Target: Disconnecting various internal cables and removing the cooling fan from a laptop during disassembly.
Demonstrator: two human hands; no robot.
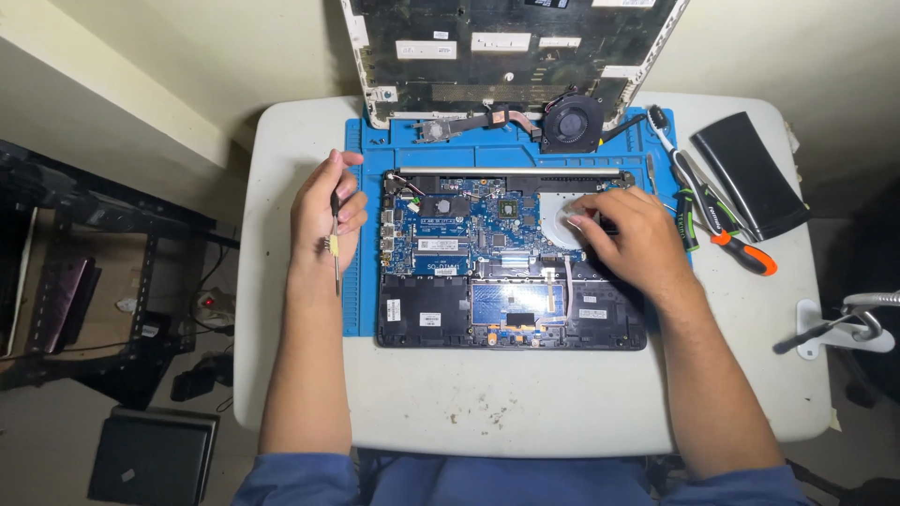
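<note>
- Looking down past our blue sleeves, we see the opened laptop base (pixel 511 281) lying on a blue mat (pixel 361 281) on the white counter (pixel 525 394).
- Left of the laptop base, our left hand (pixel 323 215) keeps its grip clenched on a thin screwdriver (pixel 335 239), tip pointing toward us.
- Over the laptop base's far right corner, our right hand (pixel 623 234) rests with fingers curled on the pale round fan well; we cannot tell whether it pinches anything.
- We judge the board stiff but fragile, with delicate cables: best taken by the casing's edges.
- Beyond the laptop base lie the removed fan (pixel 570 122) and the upturned cover (pixel 511 56); to its right, pliers (pixel 727 230) and a black battery (pixel 750 173).
</note>
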